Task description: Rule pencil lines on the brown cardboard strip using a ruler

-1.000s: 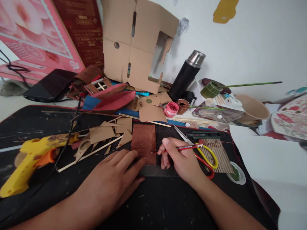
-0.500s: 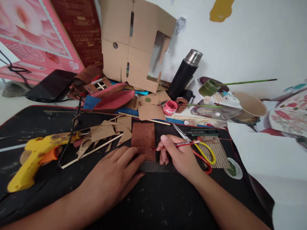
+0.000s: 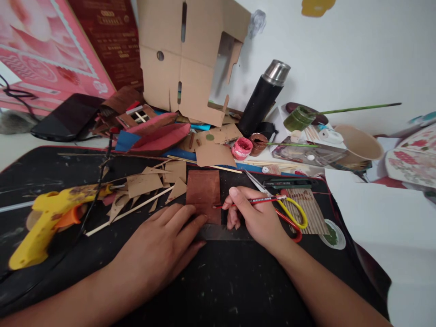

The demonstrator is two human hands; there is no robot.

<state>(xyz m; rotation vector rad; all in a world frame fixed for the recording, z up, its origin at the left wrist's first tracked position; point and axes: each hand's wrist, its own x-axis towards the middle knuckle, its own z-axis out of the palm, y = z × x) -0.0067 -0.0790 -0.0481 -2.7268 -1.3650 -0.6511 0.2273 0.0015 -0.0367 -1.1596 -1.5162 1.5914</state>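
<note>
Paintbrush [image 3: 261,200] sitting in my right hand [image 3: 257,220], grip narrow, thumb and fingers pinching the red handle. Tip is pointing left, lining up with the right side of the brown card [image 3: 203,190], a bit below mid-height. Can't tell if it's touching or just hovering.

Card is lying flat on the black mat [image 3: 218,286], ahead of me, between my hands. My left hand [image 3: 160,238] is resting palm down, fingers extended and nearly together, fingertips overlapping the card's lower left. Can't see under the palm. Clear strip [image 3: 225,232] is showing along the card's near edge.

Scissors [image 3: 256,182] are lying just beyond and right of my right hand, blades pointing away and left, yellow and red loops partly overlapping corrugated card [image 3: 315,215]. Utility knife [image 3: 288,183] is lying just past the loops; green-smeared lid [image 3: 341,237] is sitting further right.

Left side: cardboard scraps [image 3: 145,184] are piling up beside the card, wooden stick [image 3: 136,212] running along them, yellow glue gun [image 3: 51,211] lying further out.

Behind: pink paint jar [image 3: 241,150] and brown paint jar [image 3: 258,146] are standing side by side, black flask [image 3: 259,104] standing behind them, big cardboard sheet [image 3: 160,81] standing upright further left.
</note>
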